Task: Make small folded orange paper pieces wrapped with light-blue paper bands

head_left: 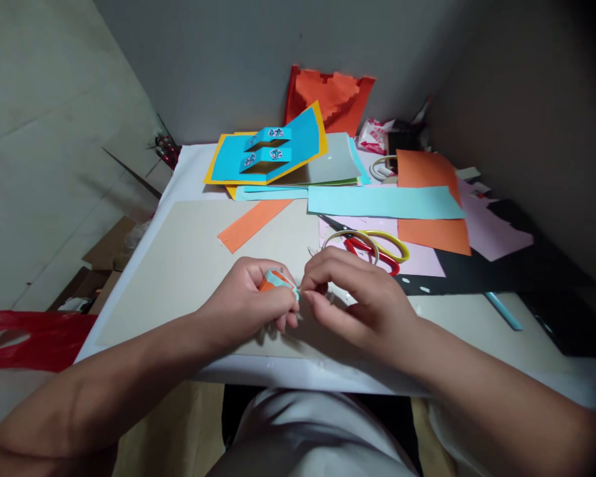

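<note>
Folded paper piece (278, 281), orange and pale blue, pinched between both hands over a beige card sheet (169, 278)

The left hand (243, 301) closes around the piece, and the right hand (362, 298) grips its edge with curled fingers. At 1 o'clock lie scissors (372, 248) with red and yellow handles; at 11, an orange paper strip (253, 225); at 12, a blue pop-up card (298, 142) and, behind it, an orange pop-up heart (332, 99). A red plastic bag (30, 338) sits at 9. A loosened pinch could drop or crumple the piece, and a sleeve or wrist could catch the open scissors. The white characters on the card's blue tabs are too small to read, and no brand is legible.
</note>
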Demonstrator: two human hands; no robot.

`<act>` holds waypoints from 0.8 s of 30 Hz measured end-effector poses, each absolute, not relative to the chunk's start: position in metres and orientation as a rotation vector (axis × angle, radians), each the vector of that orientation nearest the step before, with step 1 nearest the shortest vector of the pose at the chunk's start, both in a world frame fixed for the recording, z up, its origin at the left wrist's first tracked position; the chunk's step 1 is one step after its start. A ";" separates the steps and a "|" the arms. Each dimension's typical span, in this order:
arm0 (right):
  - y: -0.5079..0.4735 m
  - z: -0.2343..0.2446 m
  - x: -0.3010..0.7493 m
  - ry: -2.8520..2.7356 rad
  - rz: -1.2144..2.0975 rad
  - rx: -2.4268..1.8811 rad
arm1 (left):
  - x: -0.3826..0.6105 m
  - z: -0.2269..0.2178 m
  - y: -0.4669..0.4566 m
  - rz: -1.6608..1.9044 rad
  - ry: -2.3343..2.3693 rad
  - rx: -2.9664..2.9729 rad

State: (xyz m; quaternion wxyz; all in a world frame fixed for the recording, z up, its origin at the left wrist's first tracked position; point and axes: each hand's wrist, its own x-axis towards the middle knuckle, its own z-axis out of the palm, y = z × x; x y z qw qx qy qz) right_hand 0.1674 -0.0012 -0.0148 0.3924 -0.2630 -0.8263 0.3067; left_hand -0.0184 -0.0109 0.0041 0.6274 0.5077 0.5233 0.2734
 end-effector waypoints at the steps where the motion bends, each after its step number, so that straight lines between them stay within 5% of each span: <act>1: -0.001 -0.014 0.167 -2.086 0.789 -0.675 | -0.019 0.004 -0.010 0.636 1.187 1.154; 11: 0.011 -0.019 0.178 -2.158 0.717 -1.019 | -0.018 -0.001 -0.007 0.659 1.035 1.060; 24: 0.004 -0.012 0.174 -2.090 0.773 -0.598 | -0.028 -0.010 -0.003 0.567 0.805 0.949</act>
